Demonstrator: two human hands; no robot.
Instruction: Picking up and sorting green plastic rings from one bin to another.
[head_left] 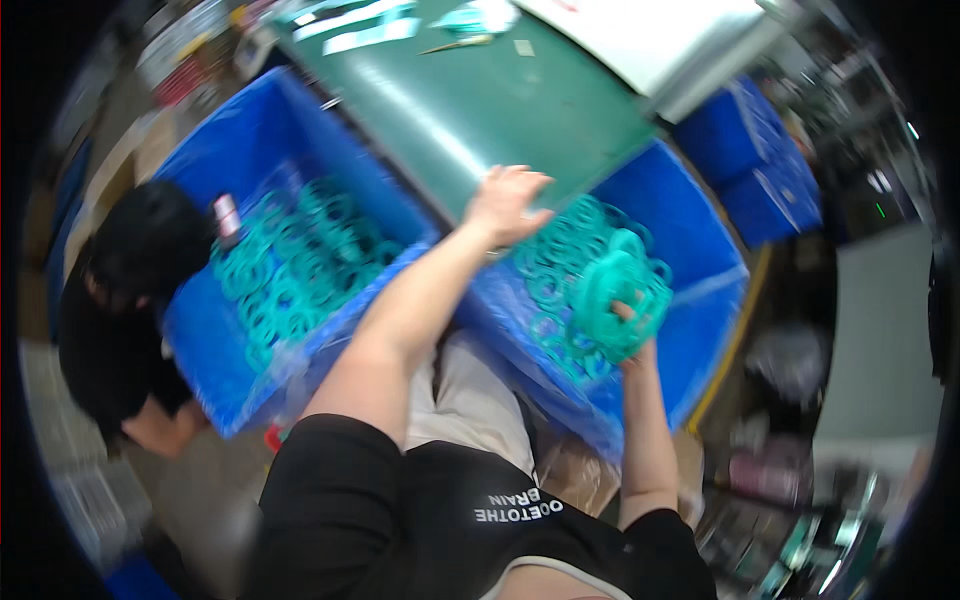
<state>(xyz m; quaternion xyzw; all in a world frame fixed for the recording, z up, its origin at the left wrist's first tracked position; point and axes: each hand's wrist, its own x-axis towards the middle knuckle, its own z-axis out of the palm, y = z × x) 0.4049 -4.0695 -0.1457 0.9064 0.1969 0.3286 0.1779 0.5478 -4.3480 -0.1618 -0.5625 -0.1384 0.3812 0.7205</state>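
We count two large blue bins in front of us, one to the left (pixel 250 150) and one to the right (pixel 700 250), each lined with clear plastic and holding a heap of teal rings. The loose rings in the left bin (pixel 295 265) and in the right bin (pixel 560 270) are too many and too tangled for us to count. Two more blue crates (pixel 755 165) stand stacked further off at the upper right. Between the two near bins runs one green table (pixel 500 100), with a few pale teal strips (pixel 365 25) and a white sheet (pixel 650 35) lying at its far end.

Our right hand (pixel 632 335) is raised over the right bin, fingers curled shut around one bundled stack of teal rings (pixel 615 290), held just above the loose heap; the forearm rises almost straight from the lower edge. Our left hand (pixel 505 205) reaches forward on a long, extended arm, fingers spread open and resting against the near edge of the table, holding nothing that we can see.

One other person in dark clothing (pixel 130 290) bends beside the left bin, with a small white and red thing (pixel 227 215) near its wall.
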